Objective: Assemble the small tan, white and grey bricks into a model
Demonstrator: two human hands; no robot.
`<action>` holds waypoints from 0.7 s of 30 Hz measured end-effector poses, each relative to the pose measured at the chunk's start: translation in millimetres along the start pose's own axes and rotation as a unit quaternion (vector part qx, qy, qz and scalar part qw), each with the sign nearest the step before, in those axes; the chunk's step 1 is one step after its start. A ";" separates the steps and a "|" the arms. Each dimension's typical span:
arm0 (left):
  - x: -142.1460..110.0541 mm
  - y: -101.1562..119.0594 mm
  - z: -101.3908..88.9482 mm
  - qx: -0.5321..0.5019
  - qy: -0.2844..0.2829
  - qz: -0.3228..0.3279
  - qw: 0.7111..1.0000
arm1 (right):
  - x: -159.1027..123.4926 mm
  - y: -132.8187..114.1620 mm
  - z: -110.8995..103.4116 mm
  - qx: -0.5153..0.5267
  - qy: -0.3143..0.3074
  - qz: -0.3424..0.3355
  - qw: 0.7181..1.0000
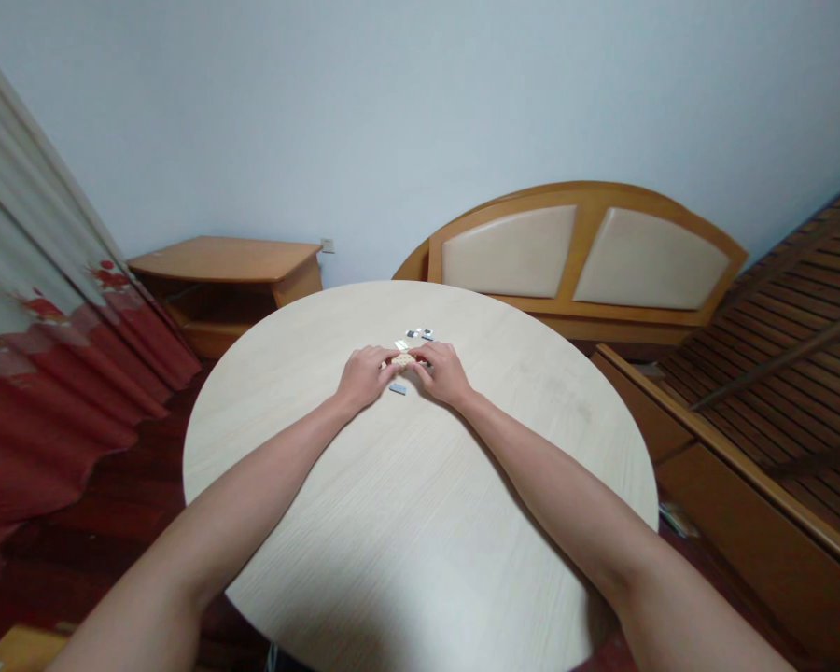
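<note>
Work seems unfinished: left hand [365, 379] and right hand [445, 372], nearly closed, pinch a cream studded piece [403, 360], while a grey strip [398, 389] and small pieces [427, 333] lie loose on the desk's [420, 523] far half.

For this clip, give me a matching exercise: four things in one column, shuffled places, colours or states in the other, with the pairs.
1. Cream piece
2. Grey piece
3. Curtain
4. Headboard

A. Brown frame, arched top
B. Between left hand and right hand
C. Pale above, red below
D. Flat on the table

Pairs: 1-B, 2-D, 3-C, 4-A
</note>
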State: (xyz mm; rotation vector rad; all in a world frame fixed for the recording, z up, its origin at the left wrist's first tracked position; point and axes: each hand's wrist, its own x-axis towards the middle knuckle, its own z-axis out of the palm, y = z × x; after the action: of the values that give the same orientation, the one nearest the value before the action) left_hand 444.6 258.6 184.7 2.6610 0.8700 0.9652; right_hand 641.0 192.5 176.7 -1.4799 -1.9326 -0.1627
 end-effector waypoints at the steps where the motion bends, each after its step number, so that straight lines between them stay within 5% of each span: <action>1: 0.0 0.2 -0.2 0.002 0.001 -0.003 1.000 | 0.0 -0.4 -0.1 0.001 0.003 0.000 1.000; 21: -0.4 -2.2 2.4 0.007 0.017 -0.015 1.000 | 0.0 -1.3 -0.1 -0.007 0.006 0.015 1.000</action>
State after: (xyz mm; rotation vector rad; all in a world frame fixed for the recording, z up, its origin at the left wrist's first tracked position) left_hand 444.9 260.2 181.9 2.6428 0.9247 1.0052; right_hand 639.9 192.0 177.2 -1.5121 -1.9031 -0.1706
